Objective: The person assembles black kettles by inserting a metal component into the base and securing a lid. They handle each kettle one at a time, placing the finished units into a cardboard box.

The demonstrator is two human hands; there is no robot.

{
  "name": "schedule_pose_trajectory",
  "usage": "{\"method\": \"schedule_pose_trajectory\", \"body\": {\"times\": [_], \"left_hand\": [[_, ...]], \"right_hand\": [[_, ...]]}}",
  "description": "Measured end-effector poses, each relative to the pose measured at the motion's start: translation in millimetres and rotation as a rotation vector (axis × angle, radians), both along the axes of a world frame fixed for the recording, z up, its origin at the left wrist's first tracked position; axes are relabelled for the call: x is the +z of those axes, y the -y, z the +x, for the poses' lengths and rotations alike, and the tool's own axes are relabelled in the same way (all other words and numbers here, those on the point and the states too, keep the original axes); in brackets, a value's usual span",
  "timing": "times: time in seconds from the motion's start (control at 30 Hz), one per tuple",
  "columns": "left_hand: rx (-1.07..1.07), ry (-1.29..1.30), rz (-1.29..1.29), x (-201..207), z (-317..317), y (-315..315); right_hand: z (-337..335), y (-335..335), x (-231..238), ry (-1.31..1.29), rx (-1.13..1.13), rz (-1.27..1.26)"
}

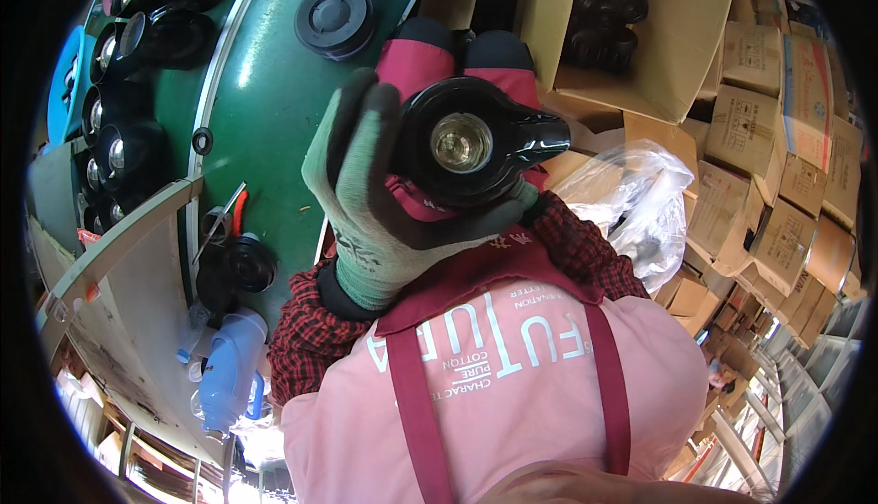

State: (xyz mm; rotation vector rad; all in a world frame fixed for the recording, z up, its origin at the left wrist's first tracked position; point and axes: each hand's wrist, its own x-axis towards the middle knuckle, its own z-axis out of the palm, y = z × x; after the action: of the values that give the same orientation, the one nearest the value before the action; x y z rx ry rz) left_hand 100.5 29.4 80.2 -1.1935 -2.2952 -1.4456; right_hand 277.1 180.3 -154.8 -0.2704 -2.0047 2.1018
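Note:
A glossy black jug body with a pointed spout faces up in front of my lap, its spout toward the right. Inside its round mouth a shiny silvery liner shows. My left hand, in a green glove with dark fingers, cups the jug's left and near side, thumb along the near edge. My right hand comes in from the right behind the jug. Only a bit of its green glove shows; its fingers are hidden, and the jug seems to rest in it.
A green worktable lies to the left with a black round lid, black rings and an orange-handled tool. Several black jugs line its far left. A blue pitcher stands lower left. Open carton, plastic bag and stacked boxes are at right.

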Motion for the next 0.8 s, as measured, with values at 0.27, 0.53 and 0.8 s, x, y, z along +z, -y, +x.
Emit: {"method": "schedule_pose_trajectory", "body": {"times": [0.27,0.53,0.8], "left_hand": [[-0.132,0.215,-0.044,-8,-8,16],[-0.108,0.166,0.052,-20,-1,13],[-0.263,0.099,-0.151,-56,-8,30]], "right_hand": [[-15,2,8,-0.075,-0.117,0.025],[-28,-4,50,-0.101,-0.024,0.237],[-46,-125,104,0.037,-0.139,-0.113]]}}
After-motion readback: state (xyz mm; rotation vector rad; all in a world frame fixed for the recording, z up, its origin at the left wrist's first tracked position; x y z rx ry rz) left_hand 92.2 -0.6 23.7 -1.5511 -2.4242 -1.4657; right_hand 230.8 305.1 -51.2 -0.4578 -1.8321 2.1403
